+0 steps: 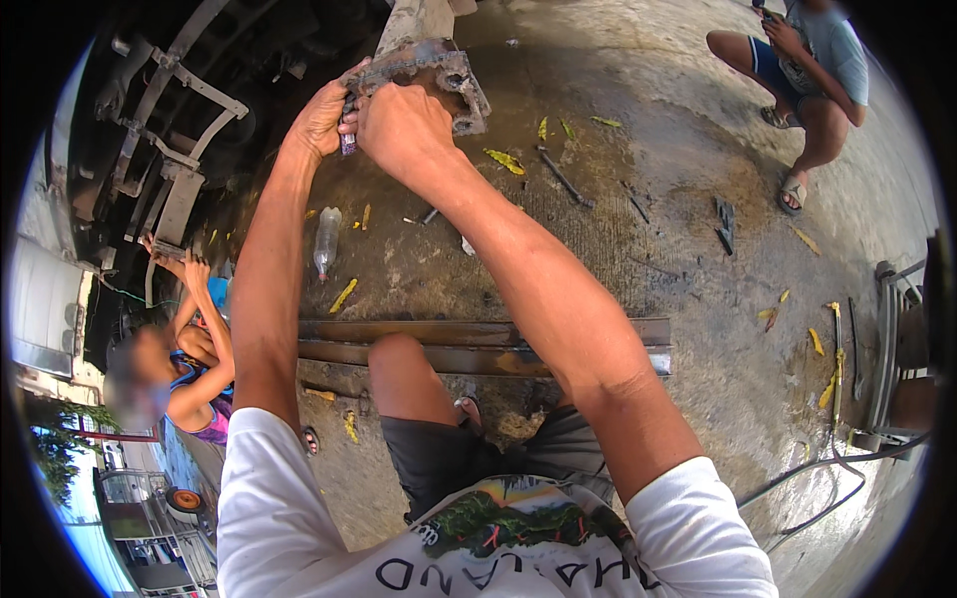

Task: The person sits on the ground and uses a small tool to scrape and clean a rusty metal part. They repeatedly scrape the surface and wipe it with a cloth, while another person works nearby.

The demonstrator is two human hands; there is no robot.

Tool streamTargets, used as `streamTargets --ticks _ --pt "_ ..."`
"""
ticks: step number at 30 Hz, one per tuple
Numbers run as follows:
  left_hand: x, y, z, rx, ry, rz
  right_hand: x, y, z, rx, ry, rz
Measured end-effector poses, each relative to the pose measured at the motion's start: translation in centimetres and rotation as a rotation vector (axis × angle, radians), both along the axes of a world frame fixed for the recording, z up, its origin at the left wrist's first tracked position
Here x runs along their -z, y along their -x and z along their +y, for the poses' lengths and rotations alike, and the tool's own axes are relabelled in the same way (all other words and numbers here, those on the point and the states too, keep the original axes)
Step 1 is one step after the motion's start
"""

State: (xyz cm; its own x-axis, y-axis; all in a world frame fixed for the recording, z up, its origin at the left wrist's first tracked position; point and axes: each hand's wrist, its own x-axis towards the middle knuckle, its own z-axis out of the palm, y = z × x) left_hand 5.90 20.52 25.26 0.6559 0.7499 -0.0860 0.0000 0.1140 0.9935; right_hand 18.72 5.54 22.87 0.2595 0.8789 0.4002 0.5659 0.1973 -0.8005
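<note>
A rusty, greasy metal bracket (467,105) is held at arm's length near the top of the head view, against a pale vertical metal member (399,25). My left hand (324,115) is closed at the bracket's left edge, by a small dark purple-streaked piece (348,140). My right hand (404,130) is closed beside it, knuckles up over the bracket's lower left part; what its fingers hold is hidden. Below my arms lie long steel channels (508,339) across the wet concrete, near my bent knee.
A co-worker (199,384) reaches up to the vehicle frame (179,189) at left. Another person (817,80) squats at upper right. A plastic bottle (327,239), metal bars (563,174), yellow leaves and dark scraps lie on the floor. Hoses (837,463) and a metal stand (892,359) are at right.
</note>
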Motion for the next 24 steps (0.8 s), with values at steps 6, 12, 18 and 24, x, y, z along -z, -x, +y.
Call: streamTargets --ticks 6,12,18,24 --pt "-1.2 0.1 -0.1 0.029 -0.11 0.075 -0.6 0.1 -0.4 0.045 -0.023 0.022" --pt "-2.0 0.1 0.4 0.069 -0.169 0.212 -1.1 0.4 -0.7 0.078 0.059 -0.008" --pt "-2.2 0.2 1.0 0.078 -0.164 0.274 -1.2 0.8 -0.8 0.095 -0.002 -0.038" --pt "-1.9 -0.7 0.6 0.139 -0.152 0.246 -0.6 0.9 -0.4 0.149 -0.032 -0.091"
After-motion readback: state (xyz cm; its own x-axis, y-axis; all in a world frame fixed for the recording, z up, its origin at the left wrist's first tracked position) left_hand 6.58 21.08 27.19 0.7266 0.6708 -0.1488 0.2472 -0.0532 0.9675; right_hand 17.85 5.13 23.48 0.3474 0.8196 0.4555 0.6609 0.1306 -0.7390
